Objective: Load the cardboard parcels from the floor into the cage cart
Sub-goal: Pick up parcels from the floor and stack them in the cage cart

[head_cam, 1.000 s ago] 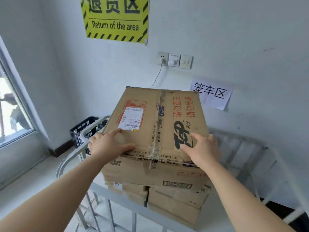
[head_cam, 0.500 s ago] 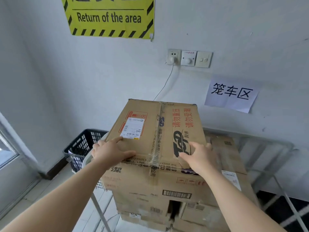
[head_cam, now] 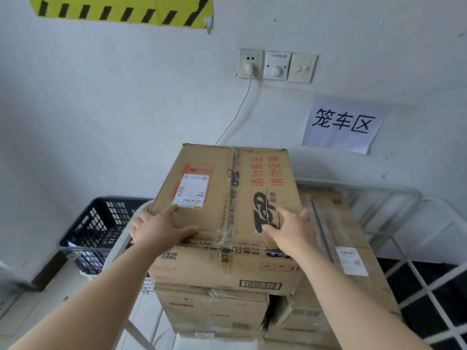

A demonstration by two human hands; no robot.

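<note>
A large cardboard parcel (head_cam: 227, 188) with a white shipping label and red print lies on top of a stack of parcels (head_cam: 214, 309) inside the white cage cart (head_cam: 394, 195). My left hand (head_cam: 159, 229) rests flat on the parcel's near left corner, fingers spread. On its near right part lies my right hand (head_cam: 290, 231), also flat with fingers apart. Neither hand wraps around the box. Another parcel (head_cam: 338, 223) with a label sits lower, right beside it in the cart.
A black plastic crate (head_cam: 101, 218) stands on the floor left of the cart, against the wall. The cart's wire side (head_cam: 429, 286) runs along the right. The white wall directly behind carries a socket with a cable (head_cam: 249, 65) and a paper sign (head_cam: 341, 122).
The view has moved closer and tilted down, so the box looks larger and the lower parcels and right-hand parcel show. Both hands stay flat on the top parcel.
</note>
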